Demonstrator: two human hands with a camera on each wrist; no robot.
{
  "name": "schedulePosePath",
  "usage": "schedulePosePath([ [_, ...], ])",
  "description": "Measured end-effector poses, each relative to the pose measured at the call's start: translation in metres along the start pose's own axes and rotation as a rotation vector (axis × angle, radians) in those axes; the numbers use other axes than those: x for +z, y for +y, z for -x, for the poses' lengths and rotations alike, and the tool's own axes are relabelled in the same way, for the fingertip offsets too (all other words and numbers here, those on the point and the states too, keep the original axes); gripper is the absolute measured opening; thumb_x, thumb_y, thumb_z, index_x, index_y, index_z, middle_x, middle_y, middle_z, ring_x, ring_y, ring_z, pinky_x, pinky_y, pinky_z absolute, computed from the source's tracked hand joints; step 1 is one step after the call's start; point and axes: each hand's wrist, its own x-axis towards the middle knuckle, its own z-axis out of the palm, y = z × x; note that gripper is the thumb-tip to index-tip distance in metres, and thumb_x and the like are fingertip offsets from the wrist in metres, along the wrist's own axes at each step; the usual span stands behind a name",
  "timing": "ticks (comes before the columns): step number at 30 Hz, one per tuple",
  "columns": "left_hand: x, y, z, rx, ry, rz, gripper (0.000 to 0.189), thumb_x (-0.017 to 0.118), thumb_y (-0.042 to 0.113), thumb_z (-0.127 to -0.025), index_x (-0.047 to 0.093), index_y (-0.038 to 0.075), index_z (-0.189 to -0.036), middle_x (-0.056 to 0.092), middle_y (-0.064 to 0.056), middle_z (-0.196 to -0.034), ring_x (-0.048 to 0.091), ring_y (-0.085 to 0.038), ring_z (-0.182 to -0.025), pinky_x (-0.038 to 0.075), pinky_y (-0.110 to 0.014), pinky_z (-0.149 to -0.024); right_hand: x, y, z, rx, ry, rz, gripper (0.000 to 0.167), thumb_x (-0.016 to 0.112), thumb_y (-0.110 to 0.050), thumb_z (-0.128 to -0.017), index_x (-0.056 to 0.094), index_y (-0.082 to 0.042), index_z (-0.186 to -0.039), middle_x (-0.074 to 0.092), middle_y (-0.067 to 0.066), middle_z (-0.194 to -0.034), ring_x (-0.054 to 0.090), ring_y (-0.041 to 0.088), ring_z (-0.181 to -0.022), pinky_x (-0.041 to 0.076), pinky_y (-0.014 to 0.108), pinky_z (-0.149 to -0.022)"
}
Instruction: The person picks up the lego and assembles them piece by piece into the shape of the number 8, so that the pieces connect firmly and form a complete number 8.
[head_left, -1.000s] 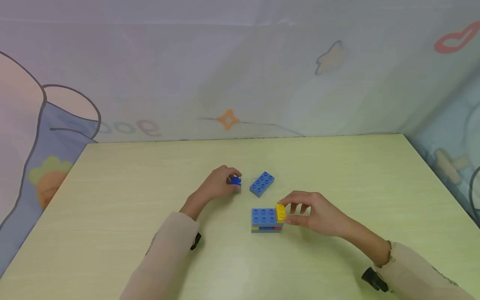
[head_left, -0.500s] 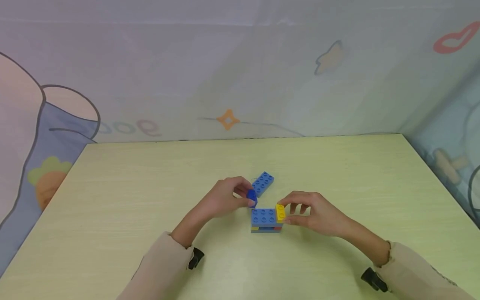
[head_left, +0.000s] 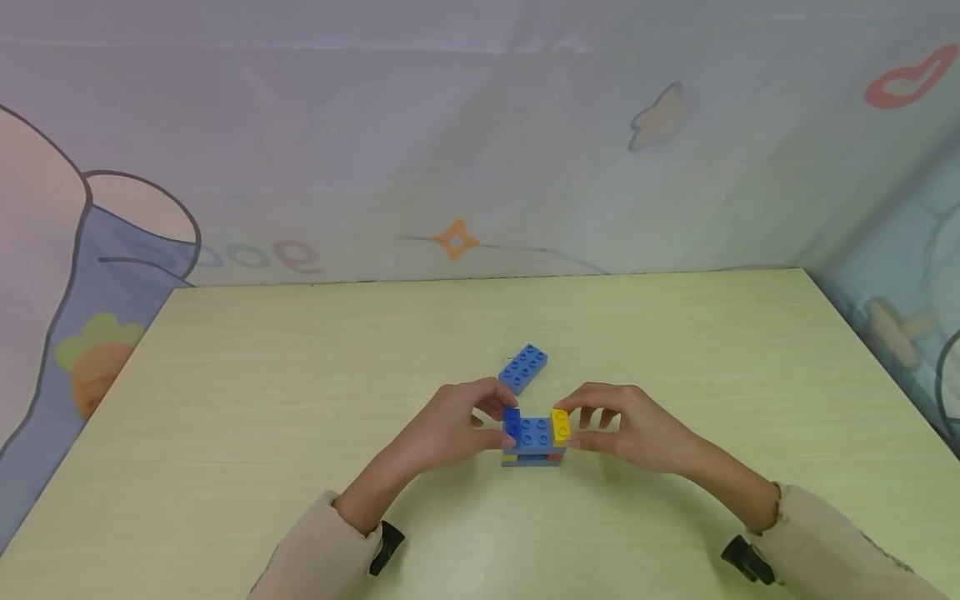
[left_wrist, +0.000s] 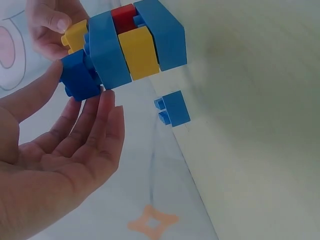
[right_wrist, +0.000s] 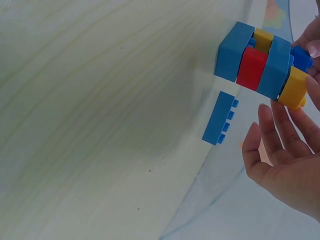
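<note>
A small stack of toy building bricks (head_left: 535,435) stands on the table, two light blue layers with a red brick (right_wrist: 252,69) and a yellow brick (left_wrist: 139,52) sandwiched between them. My left hand (head_left: 453,427) pinches a small dark blue brick (head_left: 512,425) at the left end of the stack's top. In the left wrist view that brick sits slightly tilted against the top layer's studs. My right hand (head_left: 637,429) holds a small yellow brick (head_left: 561,427) on the right end of the top, thumb in front and fingers behind. Studs of the light blue top layer show between the two small bricks.
A loose long light blue brick (head_left: 523,368) lies on the table (head_left: 300,375) just behind the stack, set at an angle. Behind the table's far edge hangs a printed cloth (head_left: 337,150).
My left hand has brought the dark blue brick from left of the loose brick, rightward and nearer, onto the stack's left end. The right hand stays put on the yellow brick.
</note>
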Motion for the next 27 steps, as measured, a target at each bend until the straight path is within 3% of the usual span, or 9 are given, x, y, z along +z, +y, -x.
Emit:
schedulePosePath([
  [11,0.0036,-0.0036,0.0027,0.041,0.040,0.017,0.026,0.070,0.007,-0.079,0.061,0.004,-0.104,0.063,-0.004,-0.101,0.058,-0.024,-0.096,0.048,-0.036,-0.080,0.0002,-0.0010,-0.0001,0.010,0.000,0.003,0.028,0.069,-0.013,-0.082,0.063,-0.003,-0.107,0.063,0.000,-0.099,0.054,0.015,-0.081,0.046,0.030,-0.070],
  [27,0.0057,-0.0058,0.0028,0.031,0.056,0.025,0.024,0.070,0.007,-0.079,0.063,0.005,-0.102,0.064,-0.003,-0.099,0.058,-0.023,-0.095,0.048,-0.036,-0.080,0.0014,-0.0009,0.0006,0.031,0.003,-0.010,0.030,0.069,-0.012,-0.081,0.063,-0.002,-0.108,0.062,0.002,-0.101,0.055,0.018,-0.082,0.047,0.028,-0.069],
])
